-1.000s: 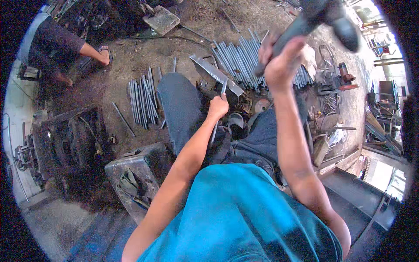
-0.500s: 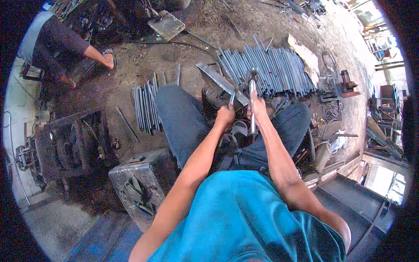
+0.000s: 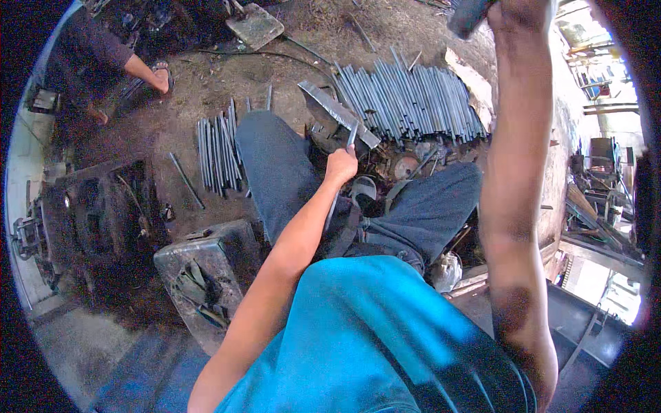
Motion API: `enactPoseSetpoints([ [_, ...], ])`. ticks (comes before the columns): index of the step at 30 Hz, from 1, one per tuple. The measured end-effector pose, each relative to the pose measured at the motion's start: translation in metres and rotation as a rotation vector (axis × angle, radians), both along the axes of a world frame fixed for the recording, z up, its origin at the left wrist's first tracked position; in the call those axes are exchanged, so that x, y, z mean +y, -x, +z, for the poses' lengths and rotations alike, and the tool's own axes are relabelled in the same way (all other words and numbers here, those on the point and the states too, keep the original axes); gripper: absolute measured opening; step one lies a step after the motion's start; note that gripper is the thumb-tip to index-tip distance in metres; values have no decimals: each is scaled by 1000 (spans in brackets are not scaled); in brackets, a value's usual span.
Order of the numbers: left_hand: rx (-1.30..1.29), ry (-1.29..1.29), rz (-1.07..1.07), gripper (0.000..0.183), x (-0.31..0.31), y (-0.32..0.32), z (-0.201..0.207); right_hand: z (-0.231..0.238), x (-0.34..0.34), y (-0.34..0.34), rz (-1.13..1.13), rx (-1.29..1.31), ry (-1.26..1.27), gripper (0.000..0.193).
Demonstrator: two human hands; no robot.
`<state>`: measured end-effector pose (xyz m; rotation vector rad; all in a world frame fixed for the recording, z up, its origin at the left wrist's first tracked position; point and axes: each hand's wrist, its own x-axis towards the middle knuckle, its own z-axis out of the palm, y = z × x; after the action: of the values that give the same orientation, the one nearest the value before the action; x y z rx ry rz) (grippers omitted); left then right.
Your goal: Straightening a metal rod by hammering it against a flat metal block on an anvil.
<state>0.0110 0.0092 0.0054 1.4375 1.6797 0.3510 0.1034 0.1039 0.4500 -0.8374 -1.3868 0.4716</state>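
Observation:
My left hand (image 3: pixel 342 165) is closed around a thin metal rod (image 3: pixel 353 133), held between my knees. The rod's upper end reaches the lower part of a slanted steel bar (image 3: pixel 330 109), and its other end runs down beside my forearm. At the top right, my right hand (image 3: pixel 521 12) is raised high and closed, partly cut off by the picture's edge. It grips a hammer (image 3: pixel 471 16), whose dark head shows to the left of the hand. Most of the hammer's handle is hidden.
Many metal rods (image 3: pixel 413 100) lie in a wide row beyond the bar, and a smaller bundle (image 3: pixel 219 155) is left of my knee. A dark metal box (image 3: pixel 206 275) stands at my left, near greasy machinery (image 3: pixel 103 234). Another person's foot (image 3: pixel 160 77) is at the upper left.
My right hand has swung the hammer from beside the rod up to the top right. My left hand still holds the rod and has shifted slightly left in the picture.

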Motion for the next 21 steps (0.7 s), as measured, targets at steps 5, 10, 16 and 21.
enactPoseSetpoints([
  [5,20,10,6,59,-1,2,16,-167,-27,-37,15,142,286,36],
  [10,-78,23,-8,57,0,1,0,-395,-112,-30,-309,-447,998,60],
  [16,-74,5,24,50,-3,7,3,-402,-109,-55,-192,401,1396,48],
  [21,-67,-68,-20,37,-8,9,18,-350,-95,-60,-57,383,1338,37],
])
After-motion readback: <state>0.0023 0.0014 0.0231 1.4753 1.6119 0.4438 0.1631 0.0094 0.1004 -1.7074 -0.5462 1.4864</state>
